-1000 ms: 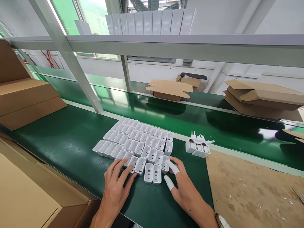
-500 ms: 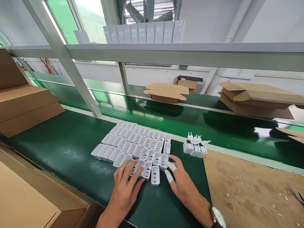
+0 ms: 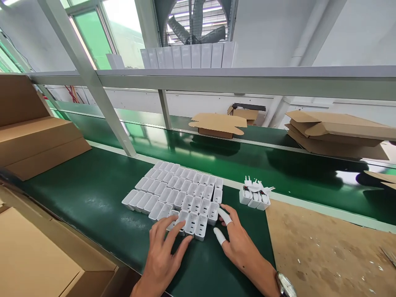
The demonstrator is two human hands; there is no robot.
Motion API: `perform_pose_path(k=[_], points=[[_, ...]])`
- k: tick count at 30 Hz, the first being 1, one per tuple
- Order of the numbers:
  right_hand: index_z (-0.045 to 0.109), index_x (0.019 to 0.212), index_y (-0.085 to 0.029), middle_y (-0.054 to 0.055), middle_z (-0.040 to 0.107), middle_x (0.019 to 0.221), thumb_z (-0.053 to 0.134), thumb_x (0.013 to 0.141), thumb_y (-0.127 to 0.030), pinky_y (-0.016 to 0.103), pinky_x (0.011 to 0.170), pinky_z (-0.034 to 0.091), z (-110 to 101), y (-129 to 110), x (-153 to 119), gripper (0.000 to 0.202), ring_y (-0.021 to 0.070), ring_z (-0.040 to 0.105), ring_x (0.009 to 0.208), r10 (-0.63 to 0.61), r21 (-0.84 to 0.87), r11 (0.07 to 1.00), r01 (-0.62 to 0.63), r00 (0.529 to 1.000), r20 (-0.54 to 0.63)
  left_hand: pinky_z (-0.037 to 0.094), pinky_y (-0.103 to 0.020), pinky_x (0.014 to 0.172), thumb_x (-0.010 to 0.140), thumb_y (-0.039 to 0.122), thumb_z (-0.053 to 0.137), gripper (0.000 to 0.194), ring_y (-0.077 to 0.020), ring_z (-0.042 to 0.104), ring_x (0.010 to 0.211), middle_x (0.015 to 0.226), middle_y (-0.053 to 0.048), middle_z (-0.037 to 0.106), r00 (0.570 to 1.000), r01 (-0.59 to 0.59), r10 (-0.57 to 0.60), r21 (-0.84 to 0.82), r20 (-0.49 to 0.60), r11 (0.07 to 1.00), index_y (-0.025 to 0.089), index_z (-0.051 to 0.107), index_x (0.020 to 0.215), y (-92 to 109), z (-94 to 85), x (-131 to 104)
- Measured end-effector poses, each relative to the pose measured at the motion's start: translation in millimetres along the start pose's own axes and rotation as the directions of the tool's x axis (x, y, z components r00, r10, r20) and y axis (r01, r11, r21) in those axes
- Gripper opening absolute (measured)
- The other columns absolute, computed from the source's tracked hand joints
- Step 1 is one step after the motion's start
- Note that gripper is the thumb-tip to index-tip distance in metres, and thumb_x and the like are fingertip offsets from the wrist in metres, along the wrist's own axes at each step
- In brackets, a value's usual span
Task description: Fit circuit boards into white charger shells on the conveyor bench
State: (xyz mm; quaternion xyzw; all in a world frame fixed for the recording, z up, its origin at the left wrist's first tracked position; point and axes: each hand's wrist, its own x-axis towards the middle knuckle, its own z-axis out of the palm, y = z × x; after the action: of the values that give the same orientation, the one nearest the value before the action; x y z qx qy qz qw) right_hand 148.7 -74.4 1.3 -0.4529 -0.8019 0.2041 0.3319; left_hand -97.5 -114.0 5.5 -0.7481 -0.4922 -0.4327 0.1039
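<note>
Many white plastic housings, open-topped, stand in tight rows on the green work surface. Two dark slots show in the bottom of those at the right, such as the housing at the front corner. My left hand has its fingers spread along the near edge of the front row, fingertips at the housings. At the right end, my right hand wears white finger cots on thumb and index finger. Its thumb and fingers are apart, the fingertips beside the end housing; whether they touch it is unclear.
A few housings with white plug parts stand at the right, near a worn brown board. Cardboard boxes occupy the left side and near left corner. Flattened cartons lie beyond a green belt, below a metal rail.
The front corner housing, which jutted towards me, now sits in line beside its neighbour. My left hand has drawn back slightly, and the view has tilted up.
</note>
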Motion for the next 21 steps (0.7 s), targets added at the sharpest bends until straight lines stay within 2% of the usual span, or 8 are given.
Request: perform_pose_path(k=[2,4,7,12,17,21], points=[[0.032,0.15,-0.027,0.017,0.038,0.151,0.043,0.103,-0.022,0.05,0.097,0.062,-1.0,5.4,-2.4,0.048,0.028,0.067,0.115,0.038,0.002,0.999,-0.038,0.999,-0.01,0.052,-0.035,0.084,0.097,0.015,0.069,0.011,-0.0218,0.063,0.093,0.098,-0.007,0.064,0.998,0.054,-0.057,-0.084,-0.029,0.995,0.019,0.064,0.105,-2.9,-8.1,-5.9],[0.029,0.151,-0.027,0.017,0.041,0.148,0.043,0.103,-0.024,0.05,0.093,0.064,-0.8,9.9,-2.9,0.051,0.027,0.067,0.11,0.072,0.027,0.997,-0.071,0.997,-0.013,0.051,-0.031,0.075,0.097,0.017,0.069,0.008,-0.0182,0.062,0.082,0.087,-0.003,0.063,0.995,0.096,-0.092,-0.119,0.039,0.988,0.02,0.062,0.095,-6.4,-13.0,-12.6],[0.03,0.151,-0.028,0.014,0.044,0.145,0.045,0.101,-0.025,0.049,0.095,0.063,0.5,9.8,0.3,0.053,0.0257,0.066,0.112,0.106,0.125,0.986,-0.109,0.994,0.029,0.054,-0.032,0.079,0.1,0.024,0.067,0.004,-0.0193,0.065,0.086,0.092,-0.003,0.067,0.985,0.126,-0.116,-0.075,0.127,0.989,0.022,0.064,0.099,-12.1,-12.1,-20.0],[0.036,0.152,-0.027,0.013,0.049,0.142,0.049,0.098,-0.031,0.049,0.1,0.061,-1.5,3.1,7.0,0.055,0.0266,0.066,0.115,0.203,0.231,0.948,-0.217,0.976,0.084,0.056,-0.034,0.085,0.102,0.029,0.064,0.008,-0.0218,0.067,0.095,0.1,-0.005,0.069,0.985,0.131,-0.126,-0.038,0.114,0.991,0.021,0.066,0.104,-16.6,-3.1,-22.6],[0.038,0.152,-0.021,0.019,0.051,0.142,0.054,0.097,-0.05,0.053,0.099,0.06,-2.0,12.4,14.7,0.064,0.0337,0.066,0.119,0.428,0.321,0.843,-0.432,0.9,0.087,0.054,-0.033,0.08,0.101,0.027,0.065,0.007,-0.0204,0.066,0.089,0.093,-0.004,0.068,0.985,0.139,-0.133,-0.042,0.112,0.989,0.021,0.065,0.096,-15.0,3.4,-19.8],[0.04,0.152,-0.022,0.019,0.048,0.149,0.052,0.099,-0.05,0.054,0.111,0.051,2.0,19.0,23.9,0.061,0.0327,0.061,0.13,0.41,0.414,0.816,-0.402,0.909,0.074,0.051,-0.031,0.074,0.102,0.026,0.062,0.015,-0.0192,0.063,0.083,0.087,-0.002,0.066,0.984,0.156,-0.151,-0.043,0.095,0.987,0.021,0.063,0.089,-16.4,5.5,-19.4]])
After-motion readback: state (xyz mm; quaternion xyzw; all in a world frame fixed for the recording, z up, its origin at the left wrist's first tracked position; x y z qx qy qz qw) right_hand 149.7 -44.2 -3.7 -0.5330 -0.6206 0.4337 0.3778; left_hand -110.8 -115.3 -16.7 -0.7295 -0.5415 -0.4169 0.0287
